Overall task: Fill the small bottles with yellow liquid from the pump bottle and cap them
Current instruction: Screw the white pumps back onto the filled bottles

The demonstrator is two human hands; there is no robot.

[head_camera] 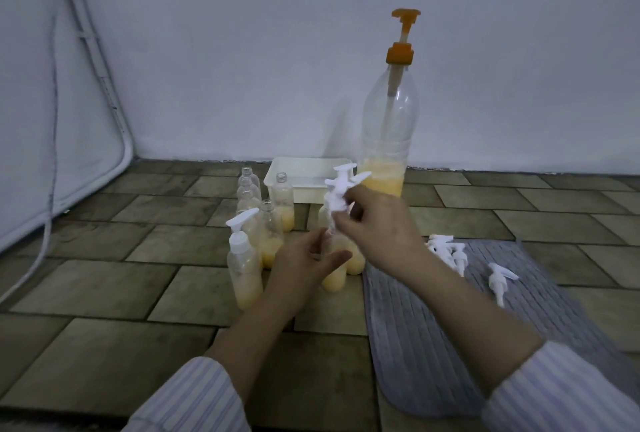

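Observation:
The tall clear pump bottle (388,126) with an orange pump head stands by the wall, yellow liquid low in it. Several small clear bottles (277,220) with yellow liquid stand on the floor in front; one capped bottle (244,272) is nearest on the left. My right hand (377,223) pinches a white pump cap (337,199) over a small filled bottle (334,275). My left hand (304,262) curls round that bottle's side. More white caps of capped bottles rise just behind my right hand.
A white tray (277,178) sits by the wall behind the bottles. A grey ribbed mat (433,327) lies at the right with loose white pump caps (450,251) on it. Tiled floor all around; a cable runs down the left wall.

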